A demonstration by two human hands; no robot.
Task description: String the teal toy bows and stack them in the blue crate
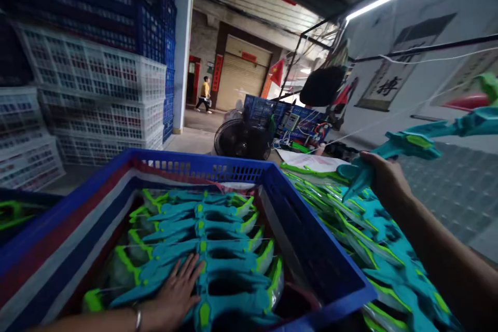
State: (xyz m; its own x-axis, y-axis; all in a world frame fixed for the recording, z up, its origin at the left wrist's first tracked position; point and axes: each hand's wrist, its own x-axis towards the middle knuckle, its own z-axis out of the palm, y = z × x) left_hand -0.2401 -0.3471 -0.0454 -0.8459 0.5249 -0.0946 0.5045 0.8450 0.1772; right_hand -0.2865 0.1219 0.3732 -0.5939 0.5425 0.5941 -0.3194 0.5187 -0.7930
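Observation:
A large blue plastic crate (330, 249), lined with striped cloth, stands in front of me. Inside it lies a neat row of teal toy bows (223, 254) with lime-green tips and thin strings. My left hand (175, 288) rests flat on the near bows, fingers stretched out and gripping nothing. Raised at the right, my right hand (387, 179) is closed around the grip of another teal toy bow (414, 142). That bow's far end runs out of view on the right. Beneath my right arm spreads a pile of similar bows (354, 223).
Stacked white crates (105, 78) and blue crates (153, 31) rise on the left. Beyond the crate stands a black fan (239, 140), near blue crates with wiring (291, 119). A person in yellow (205, 93) walks outside the doorway.

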